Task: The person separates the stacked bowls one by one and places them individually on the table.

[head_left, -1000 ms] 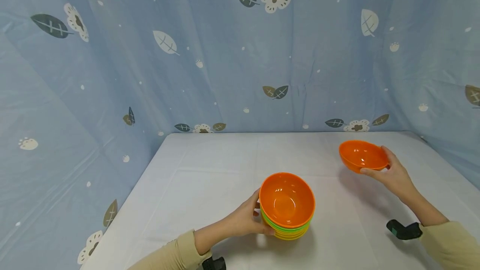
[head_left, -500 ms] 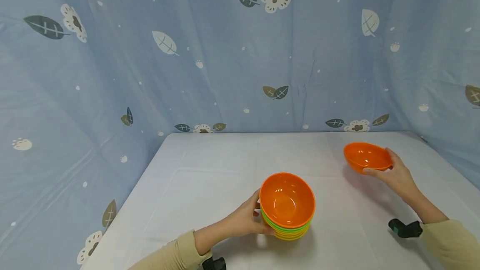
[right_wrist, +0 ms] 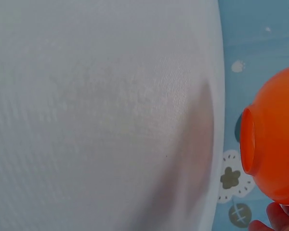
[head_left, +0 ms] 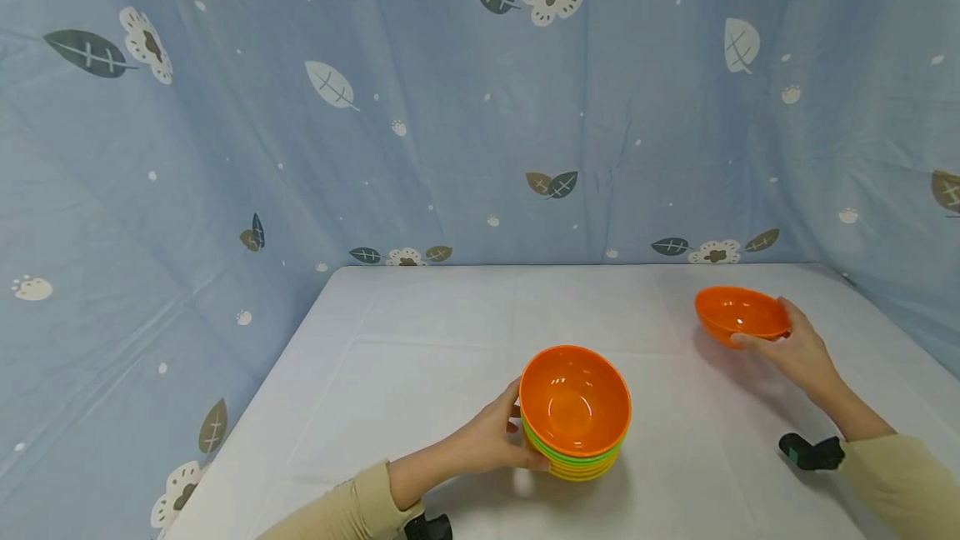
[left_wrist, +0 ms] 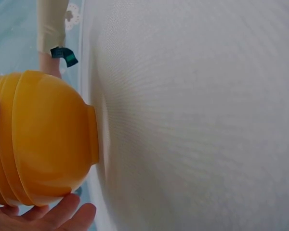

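Note:
My left hand (head_left: 487,440) grips the left side of a stack of nested bowls near the table's middle. An orange bowl (head_left: 573,398) tops the stack, with green rims (head_left: 570,457) below it and yellow bowls (head_left: 581,471) at the bottom. In the left wrist view, the lowest yellow bowl (left_wrist: 50,139) has its foot close to the white cloth. At the right, my right hand (head_left: 806,357) pinches a single orange bowl (head_left: 738,315) by its near-right rim. That bowl is held above the table, its foot ring (right_wrist: 248,140) visible in the right wrist view.
A white cloth (head_left: 420,332) covers the table, bearing soft shadows from the stack and the raised bowl. Behind and to the left hangs a blue curtain (head_left: 450,107) printed with leaves and flowers. Black wrist mounts (head_left: 810,452) stick out by the cuffs.
My right hand has carried the single orange bowl a little to the right and slightly lower. My left hand and the stack have stayed in place.

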{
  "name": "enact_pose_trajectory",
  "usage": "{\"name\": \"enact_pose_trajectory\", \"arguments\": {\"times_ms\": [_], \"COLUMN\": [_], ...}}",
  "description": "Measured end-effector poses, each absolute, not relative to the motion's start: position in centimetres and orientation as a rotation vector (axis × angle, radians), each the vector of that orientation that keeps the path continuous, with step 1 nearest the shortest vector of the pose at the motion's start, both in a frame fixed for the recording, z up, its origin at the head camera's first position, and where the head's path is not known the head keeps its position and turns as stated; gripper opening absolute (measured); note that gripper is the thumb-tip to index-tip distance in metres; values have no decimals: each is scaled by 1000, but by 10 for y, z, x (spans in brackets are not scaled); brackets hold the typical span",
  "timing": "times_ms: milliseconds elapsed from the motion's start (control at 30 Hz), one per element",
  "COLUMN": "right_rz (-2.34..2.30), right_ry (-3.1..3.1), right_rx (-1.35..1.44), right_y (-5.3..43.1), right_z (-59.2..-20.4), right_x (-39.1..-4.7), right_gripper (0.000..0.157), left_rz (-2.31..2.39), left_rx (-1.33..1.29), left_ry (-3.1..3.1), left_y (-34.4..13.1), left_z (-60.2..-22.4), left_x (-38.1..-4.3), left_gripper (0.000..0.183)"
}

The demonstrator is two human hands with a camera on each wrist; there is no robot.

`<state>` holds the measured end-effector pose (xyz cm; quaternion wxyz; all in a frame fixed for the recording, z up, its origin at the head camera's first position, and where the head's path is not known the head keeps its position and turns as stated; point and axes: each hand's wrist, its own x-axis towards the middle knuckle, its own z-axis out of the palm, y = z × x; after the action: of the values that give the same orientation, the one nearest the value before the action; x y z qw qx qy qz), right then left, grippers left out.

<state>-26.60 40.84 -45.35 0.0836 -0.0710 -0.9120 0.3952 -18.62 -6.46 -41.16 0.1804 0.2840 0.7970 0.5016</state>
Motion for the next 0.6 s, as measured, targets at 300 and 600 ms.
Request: {"name": "enact_pose_trajectory", "arguments": {"times_ms": [300,600], "right_rz": [1191,1240], "right_ry": [-2715,-2718], "right_rx": [-225,-211], "right_y": [401,378], "right_z": [-442,-407], "right_x": [-264,-246], "right_gripper": [108,100], "left_rz": [1410,1412], "left_rx": [797,807], "left_ry": [2253,2258], "left_y": [-65,-64], "left_z": [-411,-413], "left_x": [-185,-186], "left_gripper": [99,100]}}
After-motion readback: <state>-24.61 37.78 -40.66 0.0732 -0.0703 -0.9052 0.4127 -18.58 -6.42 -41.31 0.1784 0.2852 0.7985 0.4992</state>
